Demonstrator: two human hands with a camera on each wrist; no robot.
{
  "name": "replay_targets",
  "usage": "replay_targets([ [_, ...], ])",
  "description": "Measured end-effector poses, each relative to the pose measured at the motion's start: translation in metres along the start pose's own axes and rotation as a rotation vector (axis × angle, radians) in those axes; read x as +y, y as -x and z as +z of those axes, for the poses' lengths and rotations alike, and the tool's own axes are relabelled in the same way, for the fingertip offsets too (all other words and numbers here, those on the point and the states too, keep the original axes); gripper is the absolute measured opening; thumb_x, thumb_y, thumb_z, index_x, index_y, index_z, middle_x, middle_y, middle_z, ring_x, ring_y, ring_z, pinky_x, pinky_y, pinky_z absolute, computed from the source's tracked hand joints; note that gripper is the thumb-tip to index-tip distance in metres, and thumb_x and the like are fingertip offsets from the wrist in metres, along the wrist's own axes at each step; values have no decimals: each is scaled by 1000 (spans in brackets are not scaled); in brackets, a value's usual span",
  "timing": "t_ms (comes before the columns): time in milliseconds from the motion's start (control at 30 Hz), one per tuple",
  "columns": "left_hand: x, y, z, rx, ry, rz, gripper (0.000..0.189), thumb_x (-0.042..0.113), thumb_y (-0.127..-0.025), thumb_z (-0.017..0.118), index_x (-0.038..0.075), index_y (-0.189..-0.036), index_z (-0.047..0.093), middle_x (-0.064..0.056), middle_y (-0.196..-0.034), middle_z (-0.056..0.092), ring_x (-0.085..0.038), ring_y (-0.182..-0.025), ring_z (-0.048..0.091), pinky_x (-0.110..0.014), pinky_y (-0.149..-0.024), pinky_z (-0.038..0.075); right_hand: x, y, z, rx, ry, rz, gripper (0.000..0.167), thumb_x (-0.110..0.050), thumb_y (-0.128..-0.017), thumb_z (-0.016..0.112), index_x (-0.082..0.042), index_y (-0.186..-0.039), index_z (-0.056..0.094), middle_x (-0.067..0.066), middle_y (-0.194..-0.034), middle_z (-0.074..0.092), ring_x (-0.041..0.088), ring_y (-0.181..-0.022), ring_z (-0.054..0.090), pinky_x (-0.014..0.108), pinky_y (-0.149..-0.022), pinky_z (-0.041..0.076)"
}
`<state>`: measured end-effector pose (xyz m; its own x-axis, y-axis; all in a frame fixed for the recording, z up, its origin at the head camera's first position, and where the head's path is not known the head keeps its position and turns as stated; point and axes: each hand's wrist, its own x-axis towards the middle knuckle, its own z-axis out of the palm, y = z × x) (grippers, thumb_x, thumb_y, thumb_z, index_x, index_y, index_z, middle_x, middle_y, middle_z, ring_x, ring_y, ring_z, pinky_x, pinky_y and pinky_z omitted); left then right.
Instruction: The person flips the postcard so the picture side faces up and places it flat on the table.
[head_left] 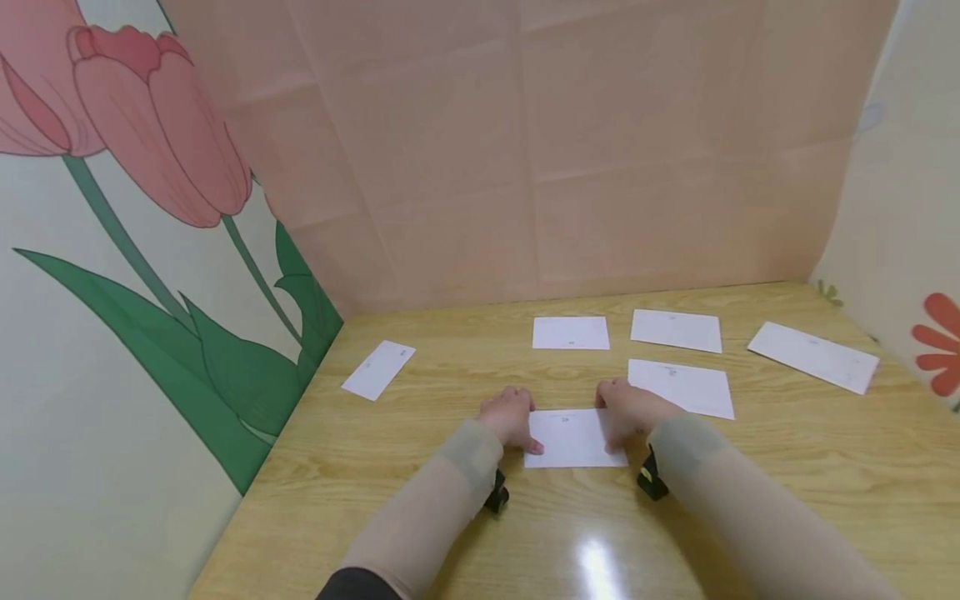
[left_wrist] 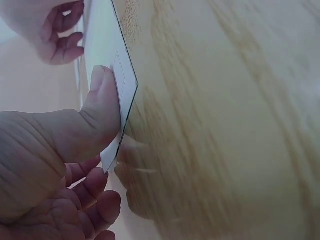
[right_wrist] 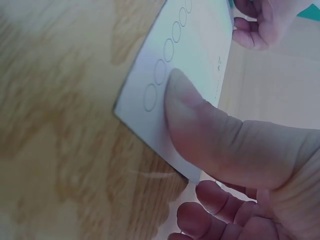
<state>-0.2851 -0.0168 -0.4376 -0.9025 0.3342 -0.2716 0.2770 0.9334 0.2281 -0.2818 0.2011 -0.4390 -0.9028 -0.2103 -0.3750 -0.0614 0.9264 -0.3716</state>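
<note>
A white envelope (head_left: 566, 437) lies lengthwise between both hands close over the table, with small print near its far edge. At its left end, my left hand (head_left: 510, 417) grips it, the thumb (left_wrist: 102, 102) on top beside a printed rectangle and the other fingers curled past the short edge. My right hand (head_left: 626, 411) holds the right end. Its thumb (right_wrist: 200, 125) lies flat on the paper near a row of printed circles, and its other fingers bend beyond the edge.
More white envelopes lie on the wood-grain table (head_left: 315, 500): one at the left (head_left: 378, 370), one at the back (head_left: 572, 332), and several at the right, the nearest envelope (head_left: 682, 388) just beyond my right hand. A pink sheet (head_left: 525, 167) hangs behind.
</note>
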Motion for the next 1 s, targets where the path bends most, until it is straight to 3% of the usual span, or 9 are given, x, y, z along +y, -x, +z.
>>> replay_targets([
  [200, 2, 1, 0, 13, -18, -1, 68, 45, -65, 85, 19, -119, 55, -2, -122, 51, -20, -110, 50, -40, -99, 36, -2, 7, -2, 13, 3, -14, 57, -14, -61, 90, -7, -106, 55, 13, -100, 45, 28, -85, 49, 42, -73, 45],
  [467, 1, 0, 5, 47, -3, -4, 71, 45, -61, 87, 20, -119, 53, 0, -111, 59, -18, -95, 54, -38, -90, 37, -4, 10, -2, -1, -24, -18, 64, -12, -62, 90, -7, -111, 50, 12, -100, 52, 29, -86, 51, 44, -76, 44],
  [733, -3, 9, 8, 71, 124, 11, 68, 39, -65, 87, 19, -120, 52, -3, -116, 67, -19, -95, 61, -40, -93, 33, 4, 12, 4, 1, -132, -22, 70, -14, -65, 88, -9, -119, 44, 11, -95, 57, 29, -85, 52, 45, -77, 43],
  [1000, -10, 10, 12, 83, 259, 6, 54, 29, -76, 83, 18, -122, 55, -3, -117, 65, -20, -101, 59, -45, -101, 30, 7, 22, 7, 85, -179, -38, 62, -13, -72, 84, -8, -121, 46, 12, -96, 57, 28, -85, 51, 45, -77, 42],
])
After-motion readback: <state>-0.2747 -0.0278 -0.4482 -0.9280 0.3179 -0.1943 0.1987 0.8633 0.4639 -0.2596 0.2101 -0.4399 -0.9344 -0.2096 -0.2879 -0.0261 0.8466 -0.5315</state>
